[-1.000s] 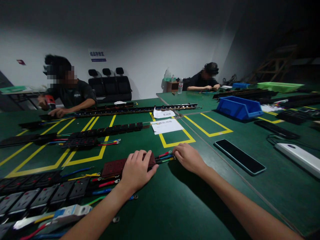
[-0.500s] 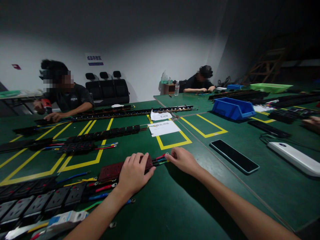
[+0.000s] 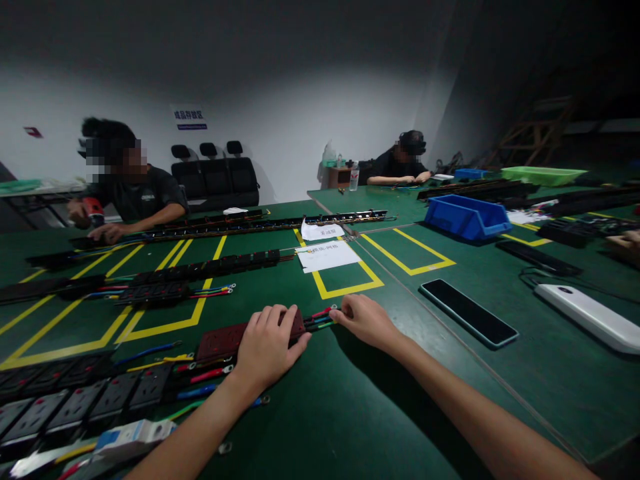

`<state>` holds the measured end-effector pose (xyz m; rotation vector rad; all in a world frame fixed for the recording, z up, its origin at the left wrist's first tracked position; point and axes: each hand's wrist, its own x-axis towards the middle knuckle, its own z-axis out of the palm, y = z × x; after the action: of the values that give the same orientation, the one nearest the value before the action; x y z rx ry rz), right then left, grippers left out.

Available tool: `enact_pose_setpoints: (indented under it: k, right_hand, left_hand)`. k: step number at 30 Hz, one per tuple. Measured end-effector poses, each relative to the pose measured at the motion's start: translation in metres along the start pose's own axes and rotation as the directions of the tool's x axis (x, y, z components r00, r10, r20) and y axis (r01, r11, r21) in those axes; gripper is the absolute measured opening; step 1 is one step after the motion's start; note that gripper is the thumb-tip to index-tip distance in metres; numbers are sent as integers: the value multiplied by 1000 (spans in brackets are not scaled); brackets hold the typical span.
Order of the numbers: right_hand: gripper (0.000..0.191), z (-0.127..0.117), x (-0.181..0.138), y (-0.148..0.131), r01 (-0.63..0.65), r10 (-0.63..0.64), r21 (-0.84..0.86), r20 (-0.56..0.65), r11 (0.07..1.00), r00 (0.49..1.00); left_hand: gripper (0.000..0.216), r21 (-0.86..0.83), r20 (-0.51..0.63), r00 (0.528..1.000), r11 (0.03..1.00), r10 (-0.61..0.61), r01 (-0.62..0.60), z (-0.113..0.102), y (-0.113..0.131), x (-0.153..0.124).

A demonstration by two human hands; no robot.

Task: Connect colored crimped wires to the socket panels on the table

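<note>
Under my left hand [image 3: 270, 343] lies a dark red socket strip [image 3: 219, 341], gripped from above with the fingers over its far side and the thumb at the near side. Red, black and green wires [image 3: 319, 321] come out of the strip's right end. My right hand [image 3: 363, 321] pinches these wires near their tips, where a ring terminal shows by the fingertips. Black socket strips [image 3: 115, 397] with coloured leads and ring terminals lie to the left of my left forearm, close to a white and blue circuit breaker [image 3: 133, 437].
A phone [image 3: 469, 312] and a white power bank [image 3: 590, 317] lie at right, below a blue bin [image 3: 467, 217]. Paper sheets [image 3: 330, 259] and further black strips [image 3: 200, 268] lie beyond my hands. One co-worker [image 3: 145, 193] holds a red drill; another [image 3: 400, 163] sits far back.
Almost nothing differs. The dark red socket strip has shifted very slightly to the left; both hands keep their hold.
</note>
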<state>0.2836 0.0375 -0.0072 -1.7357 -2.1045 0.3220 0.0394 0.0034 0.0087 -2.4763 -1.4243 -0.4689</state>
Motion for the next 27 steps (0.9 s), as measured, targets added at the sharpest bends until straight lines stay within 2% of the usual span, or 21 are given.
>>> enact_pose_setpoints:
  k: [27]
  right_hand:
    - [36, 1, 0, 3, 14, -14, 37, -13, 999, 1000]
  left_hand:
    - [55, 11, 25, 1000, 1000, 3, -3, 2, -2, -1]
